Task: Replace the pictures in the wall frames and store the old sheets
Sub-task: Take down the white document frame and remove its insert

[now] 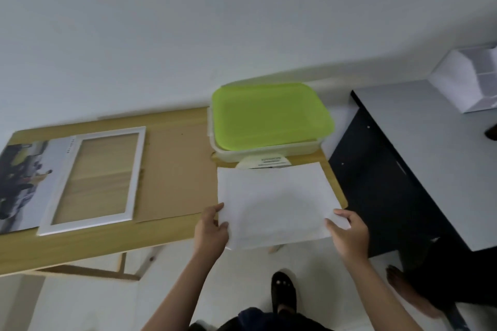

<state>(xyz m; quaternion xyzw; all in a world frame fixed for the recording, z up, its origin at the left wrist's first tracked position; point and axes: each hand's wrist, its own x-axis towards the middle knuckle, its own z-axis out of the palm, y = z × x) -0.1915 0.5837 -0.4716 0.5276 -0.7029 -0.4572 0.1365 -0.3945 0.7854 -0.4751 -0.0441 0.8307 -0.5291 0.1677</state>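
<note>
I hold a white sheet [274, 201], blank side up, over the right end of the wooden table [80, 244]. My left hand [211, 228] pinches its near left corner and my right hand [347, 231] pinches its near right corner. Just beyond the sheet stands a clear storage box with a green lid [269, 115]. A white picture frame [94, 180] lies flat on the left part of the table, with no picture in it and the wood showing through. A printed picture [24, 183] lies partly under the frame's left side. A brown backing board [174, 169] lies between frame and box.
A black cabinet with a grey top [419, 164] stands right of the table, with a white box [468, 80] on it. Another person's bare foot [408, 293] is on the floor at the right. My own black-shod foot [282, 293] is below the sheet.
</note>
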